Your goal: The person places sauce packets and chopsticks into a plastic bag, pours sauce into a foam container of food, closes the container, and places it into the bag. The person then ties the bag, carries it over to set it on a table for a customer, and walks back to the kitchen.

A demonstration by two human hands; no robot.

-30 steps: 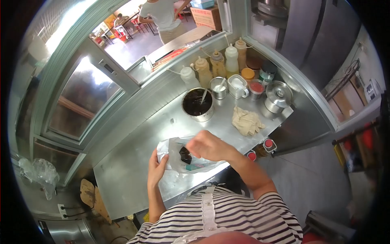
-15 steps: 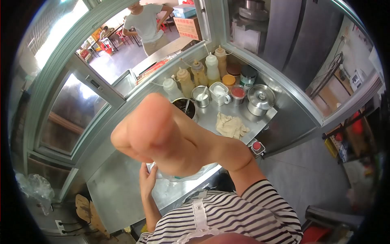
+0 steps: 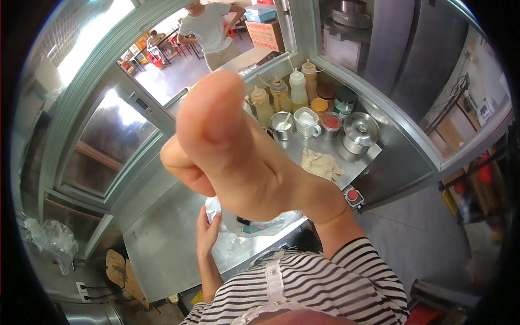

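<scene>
Raised close to the camera, my right hand point(image 3: 219, 143) fills the middle of the head view. Its thumb sticks up and the other fingers curl inward; whatever they hold, if anything, is hidden. Lower down, my left hand point(image 3: 208, 234) is closed on a white sheet-like piece point(image 3: 213, 205), paper or plastic, at the steel counter point(image 3: 157, 238). Just right of it, partly behind my right forearm, lies a clear plastic bag point(image 3: 279, 223) with something dark and green in or under it.
Several squeeze bottles point(image 3: 298, 89) line the back of the counter. Before them stand a metal cup point(image 3: 282, 132), a white-filled container point(image 3: 307, 130), a red-filled jar point(image 3: 331, 124) and a lidded pot point(image 3: 361, 132). A cloth point(image 3: 320, 163) lies nearby. A person point(image 3: 208, 30) stands beyond the window.
My right hand has moved up and tilted, with its thumb now higher. The view has shifted slightly, and more of the white piece and plastic bag shows. My left hand keeps its hold.
</scene>
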